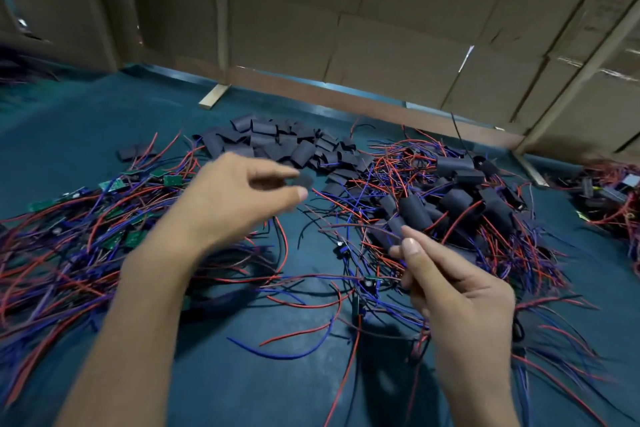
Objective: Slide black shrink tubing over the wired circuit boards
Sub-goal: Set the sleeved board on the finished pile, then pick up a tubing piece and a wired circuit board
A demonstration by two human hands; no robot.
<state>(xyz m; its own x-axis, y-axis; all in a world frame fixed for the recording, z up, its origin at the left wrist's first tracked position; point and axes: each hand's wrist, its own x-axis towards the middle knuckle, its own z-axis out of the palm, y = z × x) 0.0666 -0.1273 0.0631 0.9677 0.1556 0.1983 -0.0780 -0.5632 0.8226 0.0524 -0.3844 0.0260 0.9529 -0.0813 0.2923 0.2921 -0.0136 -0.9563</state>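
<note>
1. The left hand (pixel 239 198) hovers above the mat (pixel 104 121), thumb and forefinger pinched on one flat black tube (pixel 304 179); motion blur softens the piece, so I cannot tell whether its mouth is squeezed open
2. The right hand (pixel 457 291) is raised nearer the camera, fingers curled round a bundle of wires (pixel 367 229) whose free ends stick out toward the left hand; a board (pixel 372 282) hangs on the same leads just left of that hand
3. The hands are apart, tube and wire tips facing each other across a gap, which reads as lining up to thread the leads through the sleeve before pulling it down over the board
4. Stock is laid out to suit that: the loose tube pile (pixel 284 142) lies at the far middle within the left hand's reach, bare green boards (pixel 114 215) with red and blue leads spread on the left, and sleeved units (pixel 460 198) are heaped on the right, likely finished work kept apart from what remains
5. Many boards on the left are uncovered, so the job looks well short of done
6. Gathering the leads into one tight bunch probably matters, since a splayed strand would catch on the tube's flattened mouth
7. Cardboard (pixel 381 28) walls the far edge of the mat
</note>
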